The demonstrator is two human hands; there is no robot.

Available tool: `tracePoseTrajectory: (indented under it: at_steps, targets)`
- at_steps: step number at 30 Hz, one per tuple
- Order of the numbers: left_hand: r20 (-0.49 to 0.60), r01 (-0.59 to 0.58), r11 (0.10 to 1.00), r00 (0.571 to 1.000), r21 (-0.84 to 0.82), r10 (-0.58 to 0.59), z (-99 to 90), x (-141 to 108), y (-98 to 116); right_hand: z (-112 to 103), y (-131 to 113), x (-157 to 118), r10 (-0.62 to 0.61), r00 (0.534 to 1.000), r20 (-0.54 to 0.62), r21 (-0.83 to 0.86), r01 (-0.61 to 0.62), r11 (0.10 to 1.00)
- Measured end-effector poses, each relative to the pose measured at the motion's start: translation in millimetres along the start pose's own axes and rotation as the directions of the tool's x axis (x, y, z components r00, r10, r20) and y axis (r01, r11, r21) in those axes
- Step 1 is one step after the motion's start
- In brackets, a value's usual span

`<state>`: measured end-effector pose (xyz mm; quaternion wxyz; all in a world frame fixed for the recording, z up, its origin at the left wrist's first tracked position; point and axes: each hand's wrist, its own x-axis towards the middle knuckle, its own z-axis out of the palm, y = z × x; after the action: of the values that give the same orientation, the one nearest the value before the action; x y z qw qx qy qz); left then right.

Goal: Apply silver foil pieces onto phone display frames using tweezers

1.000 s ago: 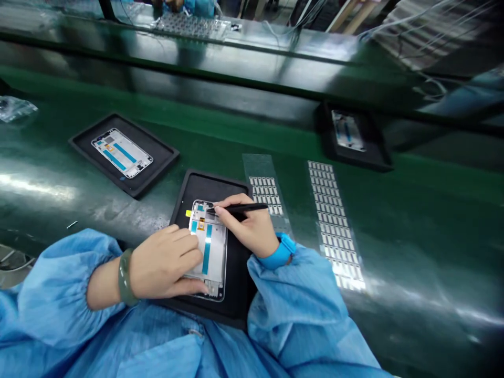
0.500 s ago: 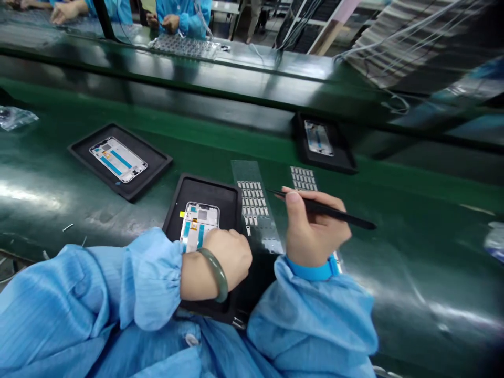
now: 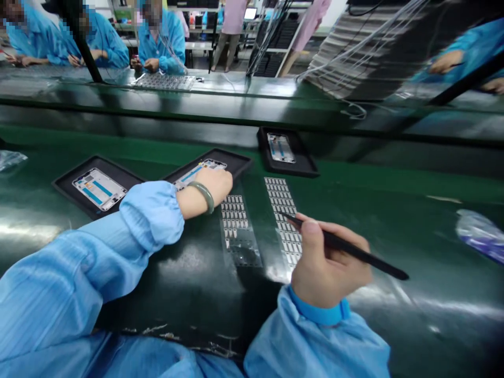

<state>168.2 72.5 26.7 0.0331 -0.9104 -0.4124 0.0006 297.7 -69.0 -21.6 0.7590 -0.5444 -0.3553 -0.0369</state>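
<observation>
Right hand (image 3: 331,257) closes around black tweezers (image 3: 366,254) in a pen-like grip, their tips over a strip of small silvery parts (image 3: 279,195); whether they touch it is unclear. Left hand (image 3: 214,185), fingers bent, lies over the near edge of a shallow black tray (image 3: 239,161); whether it grips the edge is hidden. Inside that tray, set between two similar trays, sits a flat phone frame (image 3: 181,183), slanted, pale silver with rounded corners, a bright blue strip along it, its near side partly covered by the hand.
</observation>
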Motion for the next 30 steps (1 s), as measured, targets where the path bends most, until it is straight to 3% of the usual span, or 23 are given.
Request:
tracePoseTrajectory:
  at_steps: [6,9,11,14,17,19,21,25,28,30]
  targets:
    - [-0.077,0.069,0.994,0.995,0.09,-0.062,10.4,61,-66,-6,-6,-13,-0.082,0.962,0.261,-0.087,0.108,0.99]
    - [-0.114,0.136,0.986,0.986,0.097,-0.125,18.7,78,-89,-4,-16,-18,-0.147,0.889,0.435,-0.024,0.175,0.984]
    - [-0.141,0.155,0.984,0.98,0.085,-0.143,26.2,91,-83,-2,-22,-21,-0.195,0.806,0.559,0.011,0.228,0.974]
    - [-0.165,0.051,0.997,0.985,0.058,-0.04,39.7,119,-40,-3,-26,-23,-0.213,0.746,0.631,0.036,0.246,0.969]
    - [-0.162,-0.16,0.986,0.973,0.041,0.165,52.5,147,19,-6,-24,-23,-0.181,0.765,0.618,-0.003,0.232,0.973]
    - [-0.15,-0.223,0.974,0.962,0.04,0.226,58.2,159,49,-9,-20,-21,-0.15,0.794,0.589,-0.041,0.215,0.976]
    - [-0.144,-0.227,0.973,0.962,0.046,0.231,59.7,167,65,-11,-17,-20,-0.137,0.818,0.559,-0.063,0.207,0.976]
    - [-0.193,-0.162,0.984,0.966,0.072,0.173,47.6,167,54,-12,-9,-17,-0.149,0.842,0.518,-0.09,0.227,0.97]
    - [-0.263,-0.128,0.987,0.953,0.094,0.149,29.5,150,24,-11,-5,-16,-0.158,0.893,0.421,-0.127,0.23,0.965]
    - [-0.305,-0.146,0.983,0.937,0.108,0.172,17.4,126,0,-9,-4,-15,-0.156,0.939,0.306,-0.139,0.206,0.968]
